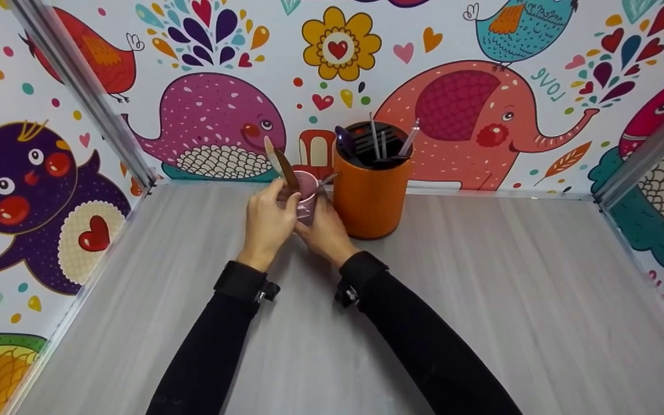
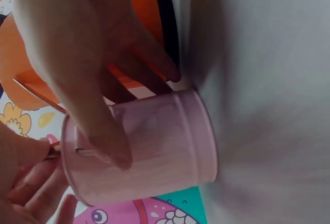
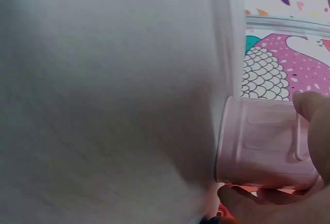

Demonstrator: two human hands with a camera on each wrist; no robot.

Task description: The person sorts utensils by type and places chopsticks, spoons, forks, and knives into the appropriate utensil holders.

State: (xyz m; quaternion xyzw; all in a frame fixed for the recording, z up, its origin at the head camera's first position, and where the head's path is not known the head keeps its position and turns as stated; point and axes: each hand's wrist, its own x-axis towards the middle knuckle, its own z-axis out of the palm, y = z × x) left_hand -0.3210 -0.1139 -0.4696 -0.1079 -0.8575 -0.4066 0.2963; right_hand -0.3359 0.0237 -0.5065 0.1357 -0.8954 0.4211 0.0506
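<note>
A small pink metal pail (image 1: 308, 212) stands upright against the tabletop, just left of an orange utensil holder. My right hand (image 1: 328, 231) grips its side; the thumb (image 2: 111, 144) lies across the wall near a thin wire handle (image 3: 299, 140), with fingers round the far side. At the rim, my left hand (image 1: 268, 218) pinches a slim brown utensil (image 1: 287, 174), whose kind is unclear. A pale, pointed piece (image 1: 271, 154) rises beside it. Another thin metallic utensil (image 1: 328, 179) leans out of the pail's right side. The pail's inside is mostly hidden.
The orange holder (image 1: 369, 202) has a black slotted insert and several utensils, including a dark purple one (image 1: 343, 138) and clear handles (image 1: 411, 135). Patterned panels (image 1: 338, 104) enclose the grey tabletop (image 1: 510, 300) at the back and sides.
</note>
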